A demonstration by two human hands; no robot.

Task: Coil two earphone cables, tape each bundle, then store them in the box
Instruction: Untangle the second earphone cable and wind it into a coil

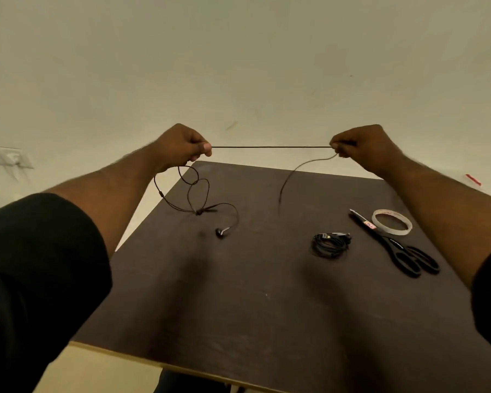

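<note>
Dark tabletop (267,293) carries scissors (394,245), a tape roll (391,222) and one coiled, untaped earphone bundle (330,245) at right, while left hand (182,146) and right hand (360,146), fingers pinched, stretch the second cable (270,147) uncoiled at centre; no box shows.

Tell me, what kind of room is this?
Probably a plain room at home or in an office, set up as a small work spot: a dark wooden table, a bare pale wall with a socket, plus scissors and tape.

The scissors (391,239) blade carries a red label, its lettering unreadable.
</note>
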